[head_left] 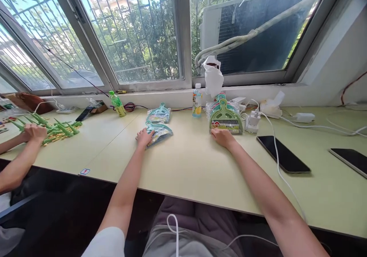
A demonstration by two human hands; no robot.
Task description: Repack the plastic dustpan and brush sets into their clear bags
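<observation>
My left hand (144,137) grips the left edge of a light-blue mini dustpan and brush set (160,133) in clear wrapping, tilted on the table. Just behind it lies another light-blue dustpan set (158,114), also wrapped. Over to the right, my right hand (222,137) is closed on the lower left edge of a green dustpan and brush set (226,118) with a printed label. That one leans upright at the front of a stack of wrapped sets, whose pink and teal handles show behind it. My right fingertips are partly hidden.
Between the sets stands a drink bottle (197,101); a green bottle (117,104) is farther left. Right of the stack are a charger (253,121), white cables and a black phone (282,153). At far left, a co-worker's hands (34,132) touch a pile of green pieces (64,129).
</observation>
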